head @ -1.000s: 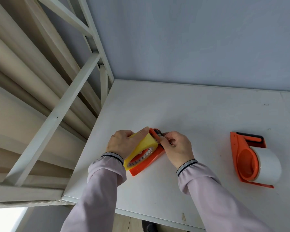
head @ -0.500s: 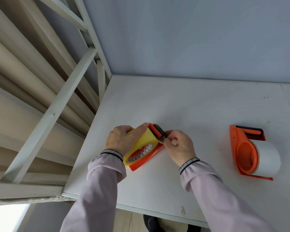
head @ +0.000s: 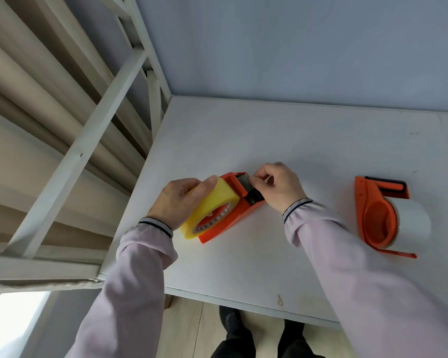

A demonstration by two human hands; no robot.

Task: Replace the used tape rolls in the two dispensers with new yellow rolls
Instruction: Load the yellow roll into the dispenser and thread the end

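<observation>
White surface point(head: 308, 151). Left hand point(head: 177, 200) grips yellow roll point(head: 212, 206) in dispenser point(head: 230, 215); right fingers point(head: 255, 178) pinch tape end. Risk: end slips, resticks to roll.

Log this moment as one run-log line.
stage: threading tape | left hand: grips yellow roll on orange dispenser | right hand: pinches at dispenser's cutter end | second dispenser: white roll still in

Tape end point(head: 251, 180) behind right-hand fingers point(head: 265, 178)
</observation>
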